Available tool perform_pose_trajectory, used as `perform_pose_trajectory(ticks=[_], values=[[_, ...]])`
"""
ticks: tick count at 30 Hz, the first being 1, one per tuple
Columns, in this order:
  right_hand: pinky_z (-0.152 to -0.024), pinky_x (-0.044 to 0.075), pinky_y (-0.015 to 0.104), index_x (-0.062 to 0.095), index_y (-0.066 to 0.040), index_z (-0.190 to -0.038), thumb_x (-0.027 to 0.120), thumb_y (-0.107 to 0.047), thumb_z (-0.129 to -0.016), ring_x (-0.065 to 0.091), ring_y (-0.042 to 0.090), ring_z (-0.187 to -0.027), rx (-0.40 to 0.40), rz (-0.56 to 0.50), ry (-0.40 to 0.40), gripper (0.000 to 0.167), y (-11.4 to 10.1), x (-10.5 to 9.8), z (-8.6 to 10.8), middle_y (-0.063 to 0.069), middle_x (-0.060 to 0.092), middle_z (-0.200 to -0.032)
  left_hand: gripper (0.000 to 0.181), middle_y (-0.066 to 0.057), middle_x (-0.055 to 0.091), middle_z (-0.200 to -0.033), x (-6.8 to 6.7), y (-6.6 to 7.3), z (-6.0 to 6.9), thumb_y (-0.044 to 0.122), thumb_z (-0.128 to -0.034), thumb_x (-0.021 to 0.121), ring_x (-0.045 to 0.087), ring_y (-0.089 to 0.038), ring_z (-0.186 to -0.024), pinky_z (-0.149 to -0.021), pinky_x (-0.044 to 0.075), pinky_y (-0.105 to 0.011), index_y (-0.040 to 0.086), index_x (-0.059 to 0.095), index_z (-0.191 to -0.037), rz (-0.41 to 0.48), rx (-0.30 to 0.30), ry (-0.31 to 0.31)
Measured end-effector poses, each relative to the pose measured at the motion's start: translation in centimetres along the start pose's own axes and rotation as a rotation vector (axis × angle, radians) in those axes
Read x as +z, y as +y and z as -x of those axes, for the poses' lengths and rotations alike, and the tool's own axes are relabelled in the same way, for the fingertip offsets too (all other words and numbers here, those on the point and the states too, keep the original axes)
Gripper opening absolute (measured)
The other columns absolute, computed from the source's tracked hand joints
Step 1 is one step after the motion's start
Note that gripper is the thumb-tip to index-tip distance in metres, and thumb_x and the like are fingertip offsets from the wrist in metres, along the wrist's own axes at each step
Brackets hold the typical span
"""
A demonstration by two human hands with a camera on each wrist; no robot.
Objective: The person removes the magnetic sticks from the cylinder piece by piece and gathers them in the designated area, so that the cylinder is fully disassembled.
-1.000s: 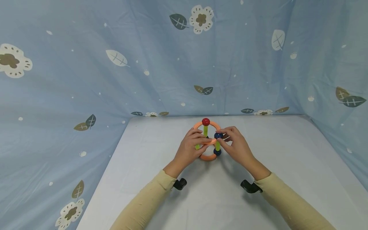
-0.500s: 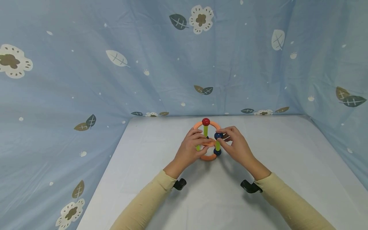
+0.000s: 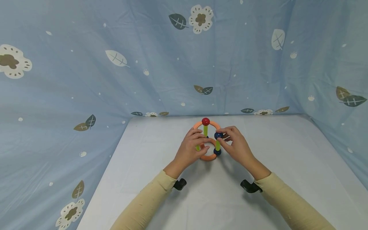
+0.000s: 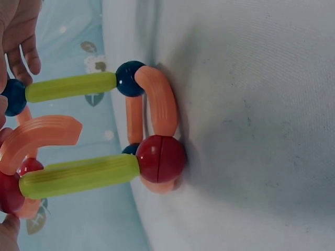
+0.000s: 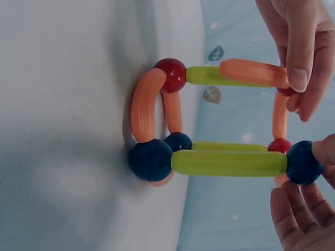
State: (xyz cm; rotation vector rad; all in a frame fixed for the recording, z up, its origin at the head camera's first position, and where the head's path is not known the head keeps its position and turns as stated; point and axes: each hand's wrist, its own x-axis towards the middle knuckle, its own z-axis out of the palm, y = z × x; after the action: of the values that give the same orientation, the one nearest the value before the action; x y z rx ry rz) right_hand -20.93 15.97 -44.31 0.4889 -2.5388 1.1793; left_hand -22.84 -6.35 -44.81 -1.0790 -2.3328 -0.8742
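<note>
A toy frame of magnetic balls and rods stands on the table, with a lower orange ring (image 3: 208,157) and upright green rods (image 5: 227,163). My left hand (image 3: 188,148) pinches an upper red ball (image 4: 10,193), hidden behind the fingers in the head view. From that ball a curved orange rod (image 4: 44,133) hangs downward, its other end free. On the right, my right hand (image 3: 237,143) grips an upper blue ball (image 3: 218,135) between thumb and fingers; a green rod joins it to a lower blue ball (image 5: 151,160). A red ball (image 3: 205,121) tops the far side.
A white cloth-covered table (image 3: 212,198) lies under the frame. Behind it hangs a blue patterned curtain (image 3: 155,89), meeting the table's back edge. Black wrist mounts (image 3: 180,184) stick out below both sleeves.
The curved orange rod at the front has swung down from the blue ball's side and now hangs from the left hand's red ball. Both hands stay nearly still.
</note>
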Motion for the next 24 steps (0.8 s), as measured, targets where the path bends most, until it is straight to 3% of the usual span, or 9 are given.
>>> perform_pose_trajectory(ticks=[5,13,18,24], values=[[-0.086,0.059,0.047,0.067,-0.008,-0.127,0.073,-0.011,-0.095,0.063,0.028,-0.101,-0.001,0.000,-0.001,0.032,0.0,0.0,0.0,0.015,0.055,-0.117,0.026,-0.001,0.073,-0.105,0.0,0.1,0.0,0.014,-0.0842,0.084,0.058,-0.027,-0.117,-0.109,0.042,-0.035,0.010,0.080,-0.110,-0.007,0.003,0.006],[-0.085,0.059,0.047,0.064,-0.008,-0.132,0.072,-0.011,-0.096,0.063,0.028,-0.101,-0.020,0.010,0.011,0.037,0.1,0.0,0.2,0.014,0.056,-0.118,0.031,-0.004,0.069,-0.119,-0.2,-0.2,0.1,0.020,-0.0873,0.082,0.055,-0.027,-0.125,-0.117,0.036,-0.042,0.010,0.077,-0.117,-0.025,0.021,0.017],[-0.083,0.059,0.046,0.060,-0.007,-0.137,0.075,-0.009,-0.093,0.064,0.031,-0.100,-0.035,0.021,0.031,0.045,0.2,0.2,0.5,0.015,0.056,-0.120,0.042,-0.009,0.061,-0.134,-0.3,-0.5,0.3,0.019,-0.0880,0.081,0.049,-0.024,-0.131,-0.113,0.039,-0.041,0.011,0.071,-0.128,-0.014,-0.026,0.017],[-0.083,0.059,0.046,0.049,-0.005,-0.146,0.077,-0.009,-0.091,0.064,0.031,-0.097,-0.008,0.025,0.031,0.062,0.4,0.3,0.7,0.020,0.053,-0.122,0.062,-0.011,0.047,-0.150,-0.7,-0.8,1.0,0.026,-0.0891,0.080,0.044,-0.025,-0.135,-0.111,0.042,-0.047,0.016,0.057,-0.145,-0.004,-0.126,0.020]])
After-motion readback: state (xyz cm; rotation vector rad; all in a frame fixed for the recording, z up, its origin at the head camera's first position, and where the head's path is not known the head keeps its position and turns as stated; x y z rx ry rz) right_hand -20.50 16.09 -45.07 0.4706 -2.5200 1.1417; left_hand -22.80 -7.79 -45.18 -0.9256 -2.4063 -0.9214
